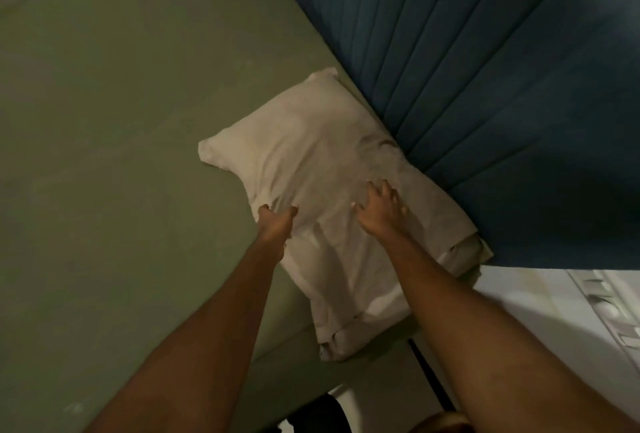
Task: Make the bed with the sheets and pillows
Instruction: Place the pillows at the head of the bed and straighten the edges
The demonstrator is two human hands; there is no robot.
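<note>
A white pillow [311, 169] lies on the olive green sheet [121, 121] at the head of the bed, its long side against the blue headboard [485, 69]. My left hand [275, 221] grips the pillow's left edge, thumb on top and fingers tucked under the fabric. On top of the pillow, nearer the headboard, my right hand [379, 205] presses down with spread fingers. A second white pillow or folded end [464, 252] shows underneath at the right corner.
The green sheet covers the mattress smoothly to the left and far side. White floor [540, 311] lies right of the bed, with a white slatted object [609, 308] at the right edge. A dark bed frame bar [426, 367] shows below the mattress corner.
</note>
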